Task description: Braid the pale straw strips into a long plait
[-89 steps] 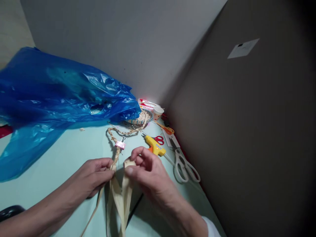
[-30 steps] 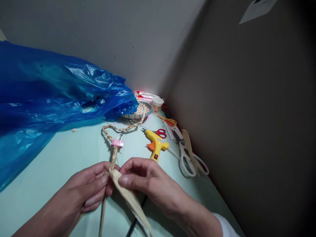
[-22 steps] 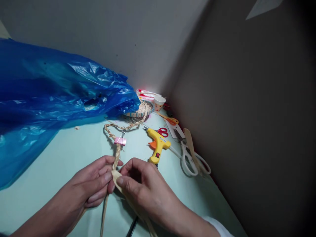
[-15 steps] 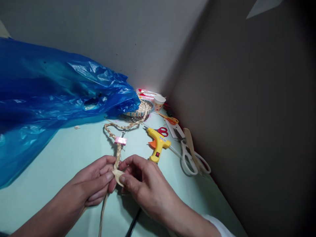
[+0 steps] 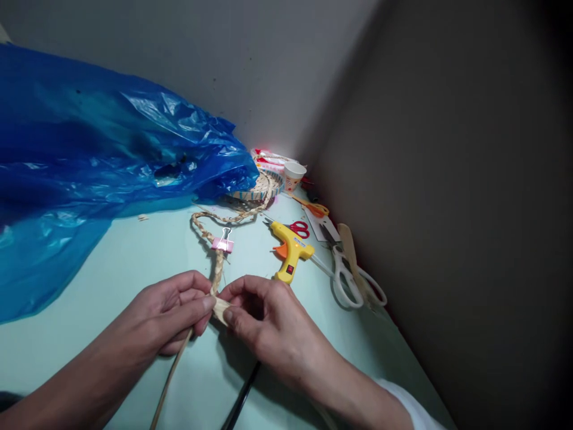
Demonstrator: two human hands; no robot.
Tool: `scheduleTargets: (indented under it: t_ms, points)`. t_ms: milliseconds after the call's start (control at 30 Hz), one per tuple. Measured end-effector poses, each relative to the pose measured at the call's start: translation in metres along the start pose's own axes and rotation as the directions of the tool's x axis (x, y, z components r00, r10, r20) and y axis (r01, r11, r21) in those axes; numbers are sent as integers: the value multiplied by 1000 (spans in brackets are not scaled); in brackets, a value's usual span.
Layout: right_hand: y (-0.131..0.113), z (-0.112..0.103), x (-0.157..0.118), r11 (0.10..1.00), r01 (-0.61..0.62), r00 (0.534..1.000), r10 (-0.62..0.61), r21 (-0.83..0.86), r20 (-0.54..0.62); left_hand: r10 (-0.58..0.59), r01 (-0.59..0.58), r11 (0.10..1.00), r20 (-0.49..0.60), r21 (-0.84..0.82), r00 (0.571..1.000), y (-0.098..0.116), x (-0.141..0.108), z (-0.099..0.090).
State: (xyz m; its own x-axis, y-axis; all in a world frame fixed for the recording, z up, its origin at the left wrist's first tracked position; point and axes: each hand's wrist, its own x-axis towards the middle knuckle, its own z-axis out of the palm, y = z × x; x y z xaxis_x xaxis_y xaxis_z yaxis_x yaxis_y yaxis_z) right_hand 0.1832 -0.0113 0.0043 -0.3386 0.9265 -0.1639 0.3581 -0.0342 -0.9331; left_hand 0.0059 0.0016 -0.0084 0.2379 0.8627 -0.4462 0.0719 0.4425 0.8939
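A pale braided straw cord (image 5: 217, 270) runs from the back of the table down to my hands. A pink binder clip (image 5: 222, 244) grips it a little beyond my fingers. My left hand (image 5: 179, 310) pinches the near end of the braid between thumb and fingers, and a thin strand (image 5: 172, 373) trails from below it toward the front edge. My right hand (image 5: 273, 322) is closed on a wide, flat straw strip (image 5: 221, 310) at the braid's end, close beside the left fingertips.
A blue plastic bag (image 5: 111, 149) covers the left back. Beyond the hands lie a yellow glue gun (image 5: 290, 254), red scissors (image 5: 301, 229), orange scissors (image 5: 317, 209), large white-handled scissors (image 5: 345, 286), a paper cup (image 5: 294, 177) and a woven basket (image 5: 255, 193). A wall stands at right.
The view has shifted slightly, so the table items sit a little higher and further right. The flat strip now points more to the right, and the trailing strand slants further left.
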Motion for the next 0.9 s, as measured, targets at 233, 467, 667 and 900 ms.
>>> scheduleTargets:
  t_ms: [233, 467, 667, 900]
  points:
    - [-2, -2, -8, 997, 30, 999, -31, -66, -15, -45, 45, 999, -27, 8, 999, 4, -4, 1]
    - [-8, -3, -7, 994, 78, 997, -79, -80, -2, -35, 35, 999, 3, -20, 999, 4, -7, 2]
    - [1, 7, -3, 929, 197, 973, -225, -314, -54, -12, 11, 1000, -27, -21, 1000, 4, -8, 6]
    - [5, 18, -7, 604, 304, 939, -322, -737, 123, 23, -23, 1000, -20, 1, 1000, 0, -7, 5]
